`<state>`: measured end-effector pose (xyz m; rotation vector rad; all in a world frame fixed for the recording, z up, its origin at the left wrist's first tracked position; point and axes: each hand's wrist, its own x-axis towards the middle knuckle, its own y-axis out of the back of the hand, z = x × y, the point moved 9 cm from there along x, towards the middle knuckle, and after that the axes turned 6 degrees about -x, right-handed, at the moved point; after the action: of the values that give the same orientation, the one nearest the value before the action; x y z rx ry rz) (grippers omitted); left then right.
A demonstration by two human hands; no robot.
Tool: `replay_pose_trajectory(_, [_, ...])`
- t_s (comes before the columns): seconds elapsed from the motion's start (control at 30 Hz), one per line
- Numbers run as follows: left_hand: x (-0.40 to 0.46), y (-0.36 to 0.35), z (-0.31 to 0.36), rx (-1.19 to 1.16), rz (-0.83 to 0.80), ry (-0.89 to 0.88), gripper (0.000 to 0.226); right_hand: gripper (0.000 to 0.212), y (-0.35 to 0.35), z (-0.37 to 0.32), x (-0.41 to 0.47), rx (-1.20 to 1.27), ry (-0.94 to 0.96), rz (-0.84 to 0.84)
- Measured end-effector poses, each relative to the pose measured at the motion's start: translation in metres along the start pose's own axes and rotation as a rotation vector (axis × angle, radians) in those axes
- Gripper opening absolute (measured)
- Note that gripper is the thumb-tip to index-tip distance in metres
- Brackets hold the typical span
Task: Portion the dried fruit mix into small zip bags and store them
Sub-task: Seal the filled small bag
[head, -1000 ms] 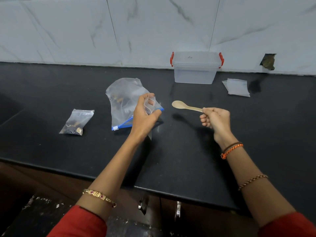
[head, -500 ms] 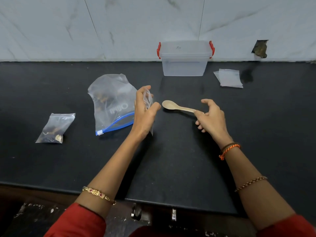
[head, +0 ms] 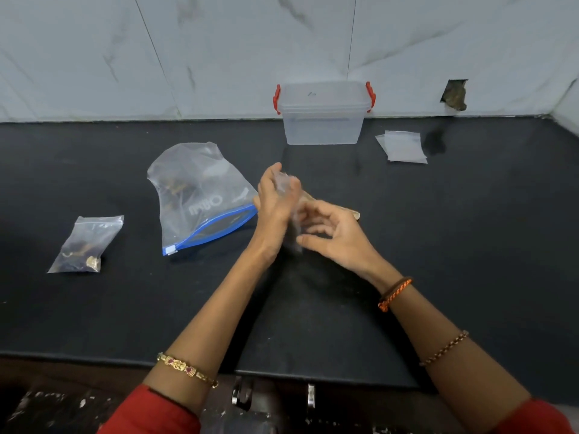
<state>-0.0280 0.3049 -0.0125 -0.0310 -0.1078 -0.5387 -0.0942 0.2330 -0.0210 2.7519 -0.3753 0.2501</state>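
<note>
Clear, thin plastic is showing at the centre of the frame: the left hand point(head: 275, 202) is gripping a small zip bag point(head: 286, 189) upright, fingers curled round it, though blur is hiding the bag's edges. The right hand point(head: 329, 236) is sitting just beside it, fingers loosely bent and thumb touching the bag's lower part; whether it is pinching is unclear. Half a second ago that hand was resting apart by the wooden spoon point(head: 352, 212); the spoon is now lying on the black counter point(head: 470, 245) behind it. Left of centre, the large blue-zippered bag point(head: 200, 195) of dried fruit is showing pale, mirrored lettering I cannot read. A filled small bag point(head: 84, 245) is lying far left.
</note>
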Motion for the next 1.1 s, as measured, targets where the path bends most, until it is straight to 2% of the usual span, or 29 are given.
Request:
replay_pose_trajectory(0.07, [-0.001, 0.005, -0.006, -0.106, 0.035, 0.072, 0.131, 0.046, 0.003, 0.003, -0.002, 0.122, -0.038, 0.017])
replay_pose_trajectory(0.13, [-0.003, 0.008, -0.014, -0.161, 0.048, 0.120, 0.128, 0.039, 0.007, 0.005, -0.003, 0.159, -0.056, 0.060])
replay_pose_trajectory(0.17, [-0.005, 0.008, -0.018, -0.160, 0.045, 0.137, 0.117, 0.030, 0.008, 0.007, -0.002, 0.149, -0.053, 0.093])
replay_pose_trajectory(0.23, [-0.008, 0.005, -0.018, -0.122, 0.036, 0.130, 0.080, 0.011, 0.014, 0.007, 0.000, 0.101, -0.033, 0.165])
replay_pose_trajectory(0.3, [-0.009, 0.010, -0.015, -0.090, 0.090, 0.055, 0.045, 0.009, 0.019, 0.012, 0.001, 0.112, -0.041, 0.208])
replay_pose_trajectory(0.4, [-0.004, 0.021, -0.003, -0.030, 0.164, -0.075, 0.014, 0.016, 0.029, 0.016, 0.003, 0.128, -0.060, 0.239])
replay_pose_trajectory(0.53, [0.006, 0.025, -0.006, 0.043, 0.190, -0.104, 0.014, 0.025, 0.041, 0.022, 0.006, 0.108, -0.104, 0.274])
replay_pose_trajectory(0.73, [0.002, 0.021, -0.011, -0.085, 0.152, -0.154, 0.009, 0.010, 0.043, 0.019, 0.009, 0.173, -0.044, 0.259])
replay_pose_trajectory(1.1, [0.001, 0.017, -0.012, -0.123, 0.020, -0.185, 0.017, 0.018, 0.039, 0.014, 0.012, 0.119, 0.044, 0.237])
